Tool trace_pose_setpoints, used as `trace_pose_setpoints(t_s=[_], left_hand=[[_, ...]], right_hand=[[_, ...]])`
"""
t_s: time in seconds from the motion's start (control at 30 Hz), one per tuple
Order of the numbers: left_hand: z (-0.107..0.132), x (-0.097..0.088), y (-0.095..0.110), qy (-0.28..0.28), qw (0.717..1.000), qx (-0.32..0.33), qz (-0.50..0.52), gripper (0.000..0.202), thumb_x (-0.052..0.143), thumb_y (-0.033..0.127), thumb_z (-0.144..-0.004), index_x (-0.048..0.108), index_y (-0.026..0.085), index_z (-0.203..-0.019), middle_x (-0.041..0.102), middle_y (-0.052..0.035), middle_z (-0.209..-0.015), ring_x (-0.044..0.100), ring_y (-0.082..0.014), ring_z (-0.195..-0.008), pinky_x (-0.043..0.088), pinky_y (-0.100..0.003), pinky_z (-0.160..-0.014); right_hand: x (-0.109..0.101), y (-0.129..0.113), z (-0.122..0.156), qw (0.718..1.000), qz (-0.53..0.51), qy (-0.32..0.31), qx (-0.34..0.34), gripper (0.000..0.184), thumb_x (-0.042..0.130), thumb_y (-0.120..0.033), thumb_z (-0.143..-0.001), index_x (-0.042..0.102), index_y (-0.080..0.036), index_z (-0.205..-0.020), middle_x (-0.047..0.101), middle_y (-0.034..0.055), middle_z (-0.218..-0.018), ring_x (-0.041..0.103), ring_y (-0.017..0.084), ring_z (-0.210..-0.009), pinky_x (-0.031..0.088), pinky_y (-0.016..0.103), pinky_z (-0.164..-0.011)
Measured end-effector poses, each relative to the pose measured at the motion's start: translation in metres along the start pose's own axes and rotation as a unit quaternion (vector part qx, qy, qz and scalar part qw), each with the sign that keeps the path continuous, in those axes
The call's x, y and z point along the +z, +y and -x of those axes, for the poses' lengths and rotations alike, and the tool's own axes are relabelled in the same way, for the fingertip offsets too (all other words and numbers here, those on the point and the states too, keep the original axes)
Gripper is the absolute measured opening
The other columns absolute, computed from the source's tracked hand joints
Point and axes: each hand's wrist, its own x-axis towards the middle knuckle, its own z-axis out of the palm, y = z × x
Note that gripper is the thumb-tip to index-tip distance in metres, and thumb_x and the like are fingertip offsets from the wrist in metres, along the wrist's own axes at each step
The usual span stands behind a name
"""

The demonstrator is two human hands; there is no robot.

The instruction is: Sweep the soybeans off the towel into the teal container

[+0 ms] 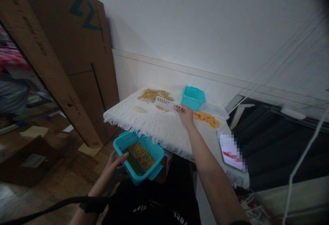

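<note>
My left hand grips a teal plastic tub by its left side, thumb over the rim. Round yellow soybeans lie inside it, and the tub sits just below the table's fringed front edge. My right hand is closed on the end of a white slotted plastic strip, held over the tabletop. Behind and beside the strip spreads a pile of soybeans, with a few more in front of it. A small pale patch of grains lies to the left.
A second teal tub stands by the wall, near a clear plastic lid and a folded orange cloth. A tablet with a blurred screen lies on the right of the white tablecloth. A tall cardboard box stands left.
</note>
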Motion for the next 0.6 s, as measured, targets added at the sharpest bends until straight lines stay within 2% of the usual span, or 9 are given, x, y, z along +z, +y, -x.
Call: trace_pose_setpoints(t_s=[0.17,0.6], left_hand=[[-0.0011,-0.0002,-0.0005,-0.005,1.000,0.001,0.000,0.109,0.098,0.058,-0.069,0.041,0.040,-0.160,0.075,-0.0119,-0.129,0.082,-0.0355,-0.098,0.068,-0.050,-0.082],[-0.0003,-0.0006,0.0007,-0.005,1.000,0.000,-0.010,0.112,0.096,0.057,-0.072,0.036,0.042,-0.165,0.074,-0.0130,-0.129,0.082,-0.0355,-0.099,0.068,-0.049,-0.081]], right_hand=[[0.0007,-0.0024,0.0006,1.000,-0.008,-0.020,-0.001,0.034,0.073,-0.049,-0.081,0.085,-0.018,-0.090,0.070,-0.0002,-0.068,0.059,0.020,-0.068,0.039,0.029,-0.065],[-0.0011,-0.0055,0.0006,1.000,-0.001,-0.014,0.004,0.034,0.074,-0.050,-0.079,0.082,-0.018,-0.083,0.061,-0.0022,-0.061,0.053,0.018,-0.064,0.037,0.029,-0.063]])
